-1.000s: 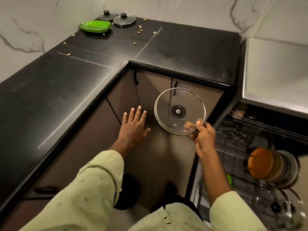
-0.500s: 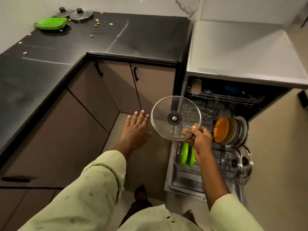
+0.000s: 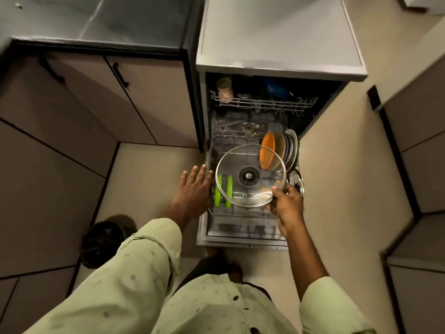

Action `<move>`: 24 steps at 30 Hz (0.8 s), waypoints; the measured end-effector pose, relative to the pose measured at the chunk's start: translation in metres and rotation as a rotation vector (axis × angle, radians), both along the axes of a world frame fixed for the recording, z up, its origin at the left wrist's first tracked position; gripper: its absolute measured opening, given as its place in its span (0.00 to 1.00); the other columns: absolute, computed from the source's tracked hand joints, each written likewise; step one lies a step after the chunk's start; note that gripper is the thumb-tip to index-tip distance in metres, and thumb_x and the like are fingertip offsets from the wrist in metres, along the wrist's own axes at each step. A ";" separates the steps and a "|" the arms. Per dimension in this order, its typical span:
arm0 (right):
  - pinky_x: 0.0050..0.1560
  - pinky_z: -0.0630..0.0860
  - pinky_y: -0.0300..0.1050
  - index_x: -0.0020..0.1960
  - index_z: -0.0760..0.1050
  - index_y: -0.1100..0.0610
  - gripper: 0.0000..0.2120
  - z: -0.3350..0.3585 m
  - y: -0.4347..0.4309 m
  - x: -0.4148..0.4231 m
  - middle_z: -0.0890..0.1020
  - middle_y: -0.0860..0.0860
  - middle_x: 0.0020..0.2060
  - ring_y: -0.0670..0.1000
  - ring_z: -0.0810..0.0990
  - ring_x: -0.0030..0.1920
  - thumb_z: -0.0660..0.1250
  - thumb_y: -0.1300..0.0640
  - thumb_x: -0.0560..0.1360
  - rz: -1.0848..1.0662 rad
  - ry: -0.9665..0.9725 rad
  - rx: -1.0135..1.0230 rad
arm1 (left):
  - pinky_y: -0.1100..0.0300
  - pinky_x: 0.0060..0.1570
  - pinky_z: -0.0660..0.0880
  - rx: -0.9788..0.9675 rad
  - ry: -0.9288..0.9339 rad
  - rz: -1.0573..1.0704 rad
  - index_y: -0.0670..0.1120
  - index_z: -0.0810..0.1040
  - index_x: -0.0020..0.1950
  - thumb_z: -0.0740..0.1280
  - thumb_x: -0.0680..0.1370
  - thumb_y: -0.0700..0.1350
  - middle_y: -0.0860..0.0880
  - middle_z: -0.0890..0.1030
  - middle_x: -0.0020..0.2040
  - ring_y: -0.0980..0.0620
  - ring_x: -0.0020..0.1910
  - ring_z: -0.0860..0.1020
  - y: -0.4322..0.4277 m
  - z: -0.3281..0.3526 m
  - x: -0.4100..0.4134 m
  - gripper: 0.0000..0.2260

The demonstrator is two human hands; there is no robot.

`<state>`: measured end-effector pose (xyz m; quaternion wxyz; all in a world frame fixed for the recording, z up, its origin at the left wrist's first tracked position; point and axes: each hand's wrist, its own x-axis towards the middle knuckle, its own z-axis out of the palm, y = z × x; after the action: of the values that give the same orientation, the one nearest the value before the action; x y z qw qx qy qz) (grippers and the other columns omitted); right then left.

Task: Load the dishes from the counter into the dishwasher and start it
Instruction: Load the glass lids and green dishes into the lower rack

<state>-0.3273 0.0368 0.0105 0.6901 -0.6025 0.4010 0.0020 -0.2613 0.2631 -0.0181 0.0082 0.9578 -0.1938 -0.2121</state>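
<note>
Head: right hand [image 3: 285, 203] grip pinches glass lid [image 3: 250, 175] rim.

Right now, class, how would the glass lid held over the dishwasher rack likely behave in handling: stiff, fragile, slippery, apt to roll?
Probably rigid yet breakable: the glass lid is clear glass in a metal rim. Possibly slippery, since the right hand pinches only its edge. Being round, it could roll if stood on edge outside the lower rack.
</note>
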 end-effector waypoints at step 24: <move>0.49 0.81 0.59 0.50 0.72 0.49 0.08 -0.156 -0.104 0.030 0.84 0.54 0.43 0.55 0.84 0.42 0.70 0.57 0.76 0.001 0.328 -0.419 | 0.46 0.70 0.31 0.103 0.382 -0.251 0.47 0.35 0.80 0.58 0.83 0.47 0.44 0.33 0.79 0.43 0.78 0.34 -0.149 -0.185 0.015 0.35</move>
<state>-0.2975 -0.0667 -0.1451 0.4759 -0.7243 0.4987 0.0170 -0.2461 0.1137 -0.2030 -0.0304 0.8677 -0.2956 -0.3986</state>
